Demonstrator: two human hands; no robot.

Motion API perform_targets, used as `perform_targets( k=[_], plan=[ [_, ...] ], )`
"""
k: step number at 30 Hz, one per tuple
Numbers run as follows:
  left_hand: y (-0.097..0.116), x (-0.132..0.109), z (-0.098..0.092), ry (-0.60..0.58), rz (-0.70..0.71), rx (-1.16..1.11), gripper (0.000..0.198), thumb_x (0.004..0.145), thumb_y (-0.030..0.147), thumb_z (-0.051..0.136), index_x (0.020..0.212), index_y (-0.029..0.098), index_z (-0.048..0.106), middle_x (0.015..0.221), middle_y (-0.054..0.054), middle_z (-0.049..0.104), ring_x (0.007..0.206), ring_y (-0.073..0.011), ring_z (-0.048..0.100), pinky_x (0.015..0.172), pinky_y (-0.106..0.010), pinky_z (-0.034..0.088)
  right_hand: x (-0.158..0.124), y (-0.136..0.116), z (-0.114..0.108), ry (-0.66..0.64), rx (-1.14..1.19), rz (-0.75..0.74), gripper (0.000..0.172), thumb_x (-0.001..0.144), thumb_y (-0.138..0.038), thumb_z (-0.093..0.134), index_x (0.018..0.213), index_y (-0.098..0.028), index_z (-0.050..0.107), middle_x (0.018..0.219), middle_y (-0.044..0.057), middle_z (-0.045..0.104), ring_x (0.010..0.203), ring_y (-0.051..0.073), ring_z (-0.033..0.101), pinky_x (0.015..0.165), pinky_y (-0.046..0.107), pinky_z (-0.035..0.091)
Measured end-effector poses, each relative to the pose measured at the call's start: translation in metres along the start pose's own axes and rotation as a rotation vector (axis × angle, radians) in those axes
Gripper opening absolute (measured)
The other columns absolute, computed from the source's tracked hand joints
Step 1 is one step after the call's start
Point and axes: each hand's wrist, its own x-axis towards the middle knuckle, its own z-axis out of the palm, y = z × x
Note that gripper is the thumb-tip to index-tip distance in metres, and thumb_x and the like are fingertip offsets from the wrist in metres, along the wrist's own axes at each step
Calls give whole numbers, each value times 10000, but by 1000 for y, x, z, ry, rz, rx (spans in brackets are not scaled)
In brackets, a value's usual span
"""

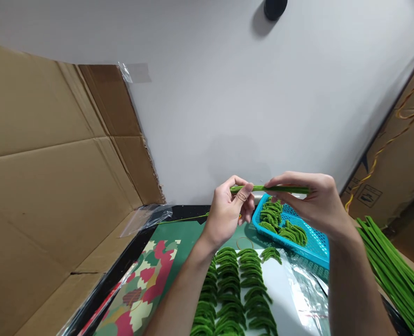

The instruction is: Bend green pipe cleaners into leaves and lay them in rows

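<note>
A green pipe cleaner (258, 188), perhaps several side by side, is held level above the table between both hands. My left hand (228, 205) is closed on its left end, thumb pressed against the fingers. My right hand (308, 198) pinches it farther right, its fingers lying along the stem. Below them, rows of short curved green pipe cleaner pieces (229, 284) lie on a white sheet (280, 298). More curved pieces (271, 214) sit inside a blue plastic basket (312, 254) behind my right hand.
A bundle of long green pipe cleaners (396, 275) lies at the right. Cardboard (45, 186) walls the left side, and a white wall (207, 102) rises behind. A patterned sheet (140, 289) covers the table's left part. Clear plastic bags (308, 289) lie beside the basket.
</note>
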Motion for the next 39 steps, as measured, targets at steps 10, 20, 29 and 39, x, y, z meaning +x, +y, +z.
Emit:
perform_targets(
  k=[10, 20, 29, 39],
  plan=[
    [0, -1, 4, 64, 20, -32, 408, 895, 515, 792, 821, 201, 543, 566, 42, 544, 425, -45, 335, 403, -184, 188, 3, -1, 19, 220, -53, -61, 45, 896, -284, 816, 926, -250, 813, 867, 15, 789, 605, 143, 650, 558, 321, 569],
    [-3, 2, -1, 42, 22, 66, 463, 918, 613, 721, 847, 212, 500, 564, 64, 496, 435, -53, 334, 383, -167, 212, 5, 0, 19, 164, -75, -40, 97, 896, -283, 814, 828, -225, 777, 750, -3, 740, 637, 146, 692, 594, 295, 586],
    [3, -1, 0, -42, 78, 103, 348, 992, 499, 681, 928, 195, 525, 686, 39, 594, 449, -33, 349, 400, -166, 263, 7, 2, 20, 242, -48, -19, 154, 888, -289, 819, 758, -216, 782, 715, 11, 752, 605, 152, 670, 573, 309, 542],
    [-9, 0, -3, 120, 197, 302, 353, 1006, 510, 656, 891, 190, 562, 678, 25, 615, 504, -57, 439, 456, -174, 339, 8, 3, 28, -3, -214, -42, 170, 989, -249, 687, 838, -212, 756, 748, -14, 712, 647, 122, 632, 573, 278, 479]
  ],
)
